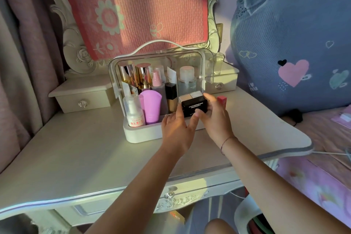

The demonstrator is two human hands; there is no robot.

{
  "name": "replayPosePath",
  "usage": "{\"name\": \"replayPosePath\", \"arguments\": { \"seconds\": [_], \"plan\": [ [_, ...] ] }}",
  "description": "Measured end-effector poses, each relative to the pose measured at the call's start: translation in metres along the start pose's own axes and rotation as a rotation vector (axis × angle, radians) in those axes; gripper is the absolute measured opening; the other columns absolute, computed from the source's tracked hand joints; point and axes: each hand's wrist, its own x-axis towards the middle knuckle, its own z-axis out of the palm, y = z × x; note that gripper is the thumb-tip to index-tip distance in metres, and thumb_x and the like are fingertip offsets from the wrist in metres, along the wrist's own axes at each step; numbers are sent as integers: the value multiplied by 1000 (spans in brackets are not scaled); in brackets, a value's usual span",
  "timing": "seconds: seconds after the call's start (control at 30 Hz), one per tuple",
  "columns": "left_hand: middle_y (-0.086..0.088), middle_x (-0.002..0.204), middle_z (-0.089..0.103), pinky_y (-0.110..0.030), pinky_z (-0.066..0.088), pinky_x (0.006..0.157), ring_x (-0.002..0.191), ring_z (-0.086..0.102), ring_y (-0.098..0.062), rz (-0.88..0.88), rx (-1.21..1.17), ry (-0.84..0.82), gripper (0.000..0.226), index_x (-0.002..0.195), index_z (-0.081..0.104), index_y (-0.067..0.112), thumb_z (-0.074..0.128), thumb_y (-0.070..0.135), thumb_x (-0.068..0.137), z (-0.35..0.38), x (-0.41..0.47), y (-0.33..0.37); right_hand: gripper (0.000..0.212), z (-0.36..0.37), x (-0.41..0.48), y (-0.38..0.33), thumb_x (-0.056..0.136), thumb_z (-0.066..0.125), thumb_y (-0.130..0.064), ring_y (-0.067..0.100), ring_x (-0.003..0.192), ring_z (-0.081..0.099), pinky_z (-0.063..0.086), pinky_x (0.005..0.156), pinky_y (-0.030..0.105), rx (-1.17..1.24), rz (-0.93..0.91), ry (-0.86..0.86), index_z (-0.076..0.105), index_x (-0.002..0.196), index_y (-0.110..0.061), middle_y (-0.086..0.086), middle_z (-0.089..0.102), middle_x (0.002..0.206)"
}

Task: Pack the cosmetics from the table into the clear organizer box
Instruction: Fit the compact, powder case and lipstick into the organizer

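Note:
The clear organizer box point(133, 135) stands open on the dressing table point(76, 157), its lid raised behind. Inside are several bottles: a white pump bottle point(133, 113), a purple tube point(151, 109), a pink-capped spray point(157, 83), a dark foundation bottle point(171, 97), a clear bottle point(187, 80) and gold tubes point(136, 76). A black compact box point(194, 106) is held over the box's right part by both hands. My left hand point(175, 129) touches its lower left edge; my right hand point(214, 118) grips its right side. A red lipstick point(222, 100) stands just behind my right hand.
Small drawers point(83, 99) flank the organizer on the table's back. A pink patterned cloth point(136, 9) hangs over the mirror. A large grey heart-print bundle point(294, 43) lies on the bed at the right. The table's front edge has a knobbed drawer point(169, 194).

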Motion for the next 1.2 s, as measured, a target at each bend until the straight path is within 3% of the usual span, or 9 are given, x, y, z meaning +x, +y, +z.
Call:
{"name": "replayPosePath", "arguments": {
  "seconds": [0.3, 0.5, 0.67, 0.83, 0.93, 1.03, 1.13, 1.2],
  "plan": [
    [-8, 155, 25, -32, 5, 114, 140, 23, -25, 116, 99, 117, 75, 149, 2, 16, 34, 54, 92, 11, -6, -10, 47, 1, -5, 5, 87, 64, -19, 19, 109, 59, 49, 95, 32, -33, -35, 29, 51, 132, -17, 5, 62, 123],
    [-12, 142, 42, -39, 15, 111, 133, 34, -28, 54, 46, 120, 70, 149, 8, 26, 34, 56, 91, 11, 1, -4, 44, 2, 0, 5, 89, 62, -25, 19, 106, 59, 48, 91, 29, -36, -45, 64, 53, 132, -26, 6, 62, 120],
    [-15, 144, 39, -39, 15, 110, 135, 32, -28, -2, 197, 71, 73, 148, 12, 18, 31, 59, 90, 10, 5, -5, 41, 7, 4, 6, 90, 60, -24, 26, 110, 56, 43, 98, 37, -141, -32, 49, 56, 130, -14, 10, 61, 116],
    [-12, 145, 38, -39, 13, 108, 136, 30, -26, 20, 260, 23, 75, 149, 8, 17, 30, 59, 91, 9, 7, -7, 47, 12, -2, 5, 88, 62, -15, 29, 117, 51, 38, 101, 29, -160, -23, 60, 50, 133, -5, 14, 51, 124],
    [-10, 148, 36, -38, 11, 112, 137, 28, -26, 65, 282, 5, 76, 149, 4, 15, 28, 59, 91, 6, 3, -10, 40, 2, -5, 3, 84, 64, -8, 28, 105, 57, 38, 92, 18, -105, -124, 245, 58, 123, -5, 15, 53, 116],
    [-8, 153, 30, -36, 7, 115, 141, 21, -23, 161, 307, 20, 75, 149, 5, 14, 29, 57, 92, 1, -8, -17, 38, -19, 6, 9, 82, 62, -11, 29, 110, 53, 38, 98, 28, -134, -89, 408, 59, 121, -10, 15, 53, 117],
    [-4, 156, 21, -32, -2, 118, 145, 10, -17, 240, 369, 28, 73, 149, 8, 16, 26, 57, 92, -7, -21, -29, 47, -36, 25, 21, 85, 61, -18, 27, 121, 49, 37, 104, 34, -162, 91, 245, 52, 131, -14, 13, 50, 129],
    [-2, 157, 20, -30, -6, 117, 145, 7, -15, 265, 421, 40, 70, 149, 12, 17, 25, 57, 92, -12, -29, -38, 50, -39, 32, 29, 85, 63, -21, 26, 118, 53, 40, 100, 33, -159, 157, 128, 50, 133, -15, 11, 57, 126]
  ]
}}
